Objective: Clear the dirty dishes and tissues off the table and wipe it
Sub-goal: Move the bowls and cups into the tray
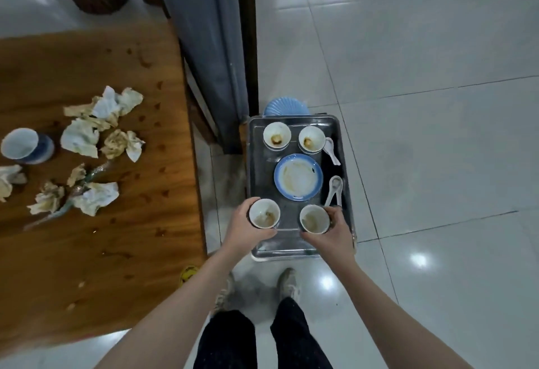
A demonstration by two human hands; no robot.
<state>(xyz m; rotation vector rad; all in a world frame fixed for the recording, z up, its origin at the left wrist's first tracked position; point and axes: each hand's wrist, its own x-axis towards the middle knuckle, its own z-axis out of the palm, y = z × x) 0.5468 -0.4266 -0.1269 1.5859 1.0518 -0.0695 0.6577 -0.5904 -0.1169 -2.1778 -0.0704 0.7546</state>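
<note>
Left hand (248, 222) curls round one dirty cup (264, 213), right hand (335, 231) round a second cup (314, 219), both at the metal tray's (258, 164) near end. Beyond lie one blue-rimmed plate (298, 177), two spoons (334, 190) and two far cups (277, 134). Leftward, the wooden table (102, 252) bears roughly seven crumpled tissues (80, 138) and one blue-and-white cup (20, 144). Glossy pale floor tiles (437, 106) surround.
</note>
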